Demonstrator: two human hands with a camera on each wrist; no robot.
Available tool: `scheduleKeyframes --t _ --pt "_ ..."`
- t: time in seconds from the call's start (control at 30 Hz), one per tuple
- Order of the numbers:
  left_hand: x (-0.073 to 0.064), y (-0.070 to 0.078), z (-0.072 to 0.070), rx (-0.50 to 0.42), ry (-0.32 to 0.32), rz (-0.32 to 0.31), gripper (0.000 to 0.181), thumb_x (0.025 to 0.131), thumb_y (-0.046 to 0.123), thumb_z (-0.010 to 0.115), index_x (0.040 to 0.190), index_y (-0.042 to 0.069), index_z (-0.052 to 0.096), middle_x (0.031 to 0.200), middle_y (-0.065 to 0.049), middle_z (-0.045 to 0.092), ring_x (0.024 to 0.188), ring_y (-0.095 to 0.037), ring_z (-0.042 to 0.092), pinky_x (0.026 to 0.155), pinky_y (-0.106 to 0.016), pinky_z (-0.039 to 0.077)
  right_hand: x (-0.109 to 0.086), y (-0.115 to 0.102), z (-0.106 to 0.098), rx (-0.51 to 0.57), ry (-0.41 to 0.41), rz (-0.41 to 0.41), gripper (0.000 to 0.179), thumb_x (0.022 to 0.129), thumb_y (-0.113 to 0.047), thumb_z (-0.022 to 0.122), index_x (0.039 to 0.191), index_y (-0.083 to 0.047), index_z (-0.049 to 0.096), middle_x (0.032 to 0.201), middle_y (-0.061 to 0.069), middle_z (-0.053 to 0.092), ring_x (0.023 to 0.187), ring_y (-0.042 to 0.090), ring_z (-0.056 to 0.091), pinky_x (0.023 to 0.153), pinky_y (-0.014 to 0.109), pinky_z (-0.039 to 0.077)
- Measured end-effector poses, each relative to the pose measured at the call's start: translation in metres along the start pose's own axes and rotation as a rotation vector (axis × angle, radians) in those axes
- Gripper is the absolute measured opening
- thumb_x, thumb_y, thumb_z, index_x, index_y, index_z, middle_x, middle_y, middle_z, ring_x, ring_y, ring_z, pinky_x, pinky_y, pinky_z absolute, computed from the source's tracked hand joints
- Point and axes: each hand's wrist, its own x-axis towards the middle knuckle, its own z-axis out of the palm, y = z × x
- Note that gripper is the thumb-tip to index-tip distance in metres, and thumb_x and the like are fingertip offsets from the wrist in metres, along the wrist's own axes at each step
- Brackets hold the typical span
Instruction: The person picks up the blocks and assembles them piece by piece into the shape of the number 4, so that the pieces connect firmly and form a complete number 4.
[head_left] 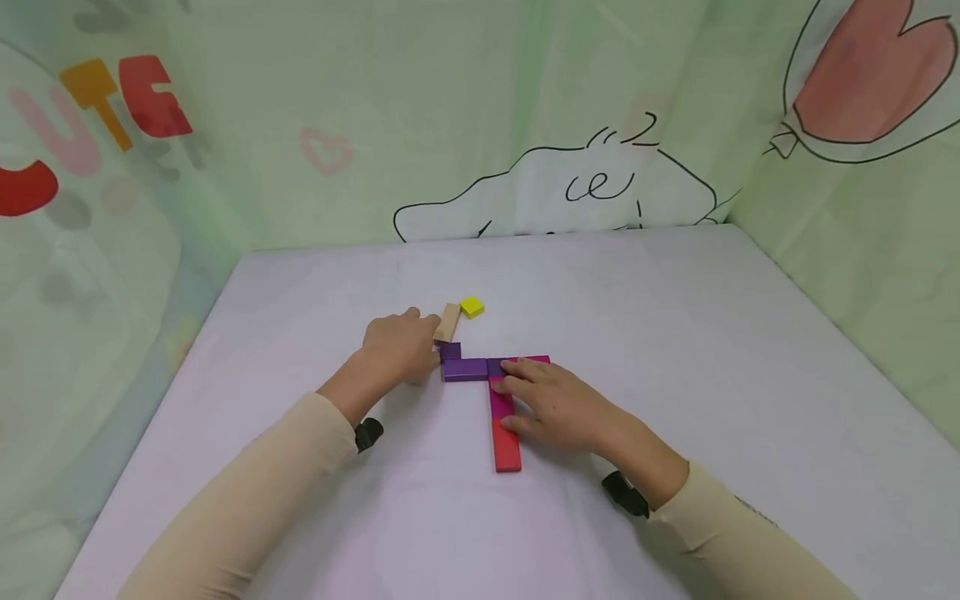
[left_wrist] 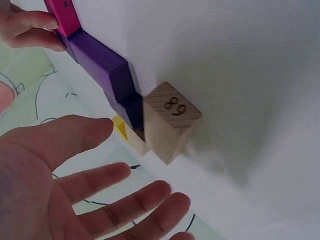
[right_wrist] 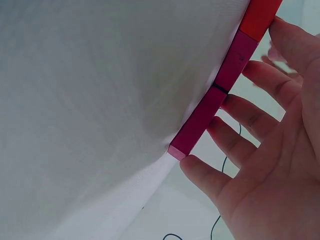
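Note:
On the table, purple blocks (head_left: 465, 370), a magenta block (head_left: 501, 405) and a red block (head_left: 507, 454) are joined in a branching line. A small dark purple block (head_left: 451, 351) touches the left end. My left hand (head_left: 401, 343) is beside that end, near a plain wooden block (head_left: 448, 322). In the left wrist view, its fingers spread out beside a wooden block with a number on its end (left_wrist: 172, 117); the head view mostly hides that block. My right hand (head_left: 558, 406) rests its extended fingertips on and along the magenta and red blocks, the thumb at the red one.
A yellow block (head_left: 472, 307) lies behind the plain wooden block. The white-covered table (head_left: 675, 333) reaches back to a pale green curtain (head_left: 375, 125) with drawings, which also hangs at both sides.

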Motion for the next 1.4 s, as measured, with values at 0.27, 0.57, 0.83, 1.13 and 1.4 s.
scheduleKeyframes --t 0.27,0.57,0.83,1.13,1.4 --pt "0.001 -0.003 0.002 -0.036 -0.053 -0.067 0.051 0.100 0.032 0.060 0.146 0.010 0.054 0.108 -0.008 0.069 0.086 -0.022 0.062 0.071 -0.038 0.052 0.001 -0.001 -0.001 0.006 -0.018 0.018 0.052 0.098 -0.038 0.069 0.144 -0.016 0.060 0.161 0.012 0.045 0.149 0.034 0.041 0.119 0.055 0.037" --pt "0.003 -0.004 0.011 -0.074 -0.064 -0.074 0.037 0.099 0.026 0.061 0.131 0.008 0.063 0.090 -0.006 0.064 0.077 -0.020 0.057 0.064 -0.034 0.045 0.000 -0.003 -0.001 0.016 -0.023 0.026 0.051 0.099 -0.038 0.069 0.145 -0.016 0.060 0.161 0.012 0.045 0.149 0.036 0.040 0.119 0.056 0.037" --pt "0.003 -0.005 0.017 -0.065 -0.028 -0.039 0.036 0.099 0.026 0.062 0.131 0.009 0.063 0.088 -0.005 0.064 0.075 -0.020 0.058 0.061 -0.034 0.047 -0.001 -0.003 -0.002 0.014 -0.019 0.024 0.051 0.099 -0.038 0.068 0.144 -0.017 0.060 0.161 0.012 0.044 0.150 0.035 0.040 0.120 0.056 0.037" --pt "0.004 -0.006 0.018 -0.071 -0.021 -0.033 0.034 0.098 0.024 0.062 0.129 0.009 0.063 0.087 -0.004 0.064 0.074 -0.020 0.059 0.060 -0.033 0.047 -0.001 -0.003 -0.002 0.015 -0.019 0.028 0.051 0.099 -0.038 0.068 0.144 -0.016 0.060 0.161 0.012 0.044 0.149 0.035 0.040 0.119 0.056 0.037" --pt "0.006 -0.010 0.016 -0.101 0.026 -0.028 0.028 0.096 0.026 0.064 0.119 0.011 0.064 0.084 -0.005 0.064 0.073 -0.020 0.056 0.059 -0.032 0.044 0.000 -0.004 -0.002 0.014 -0.018 0.026 0.051 0.098 -0.038 0.069 0.144 -0.017 0.060 0.161 0.012 0.044 0.149 0.036 0.041 0.119 0.057 0.037"
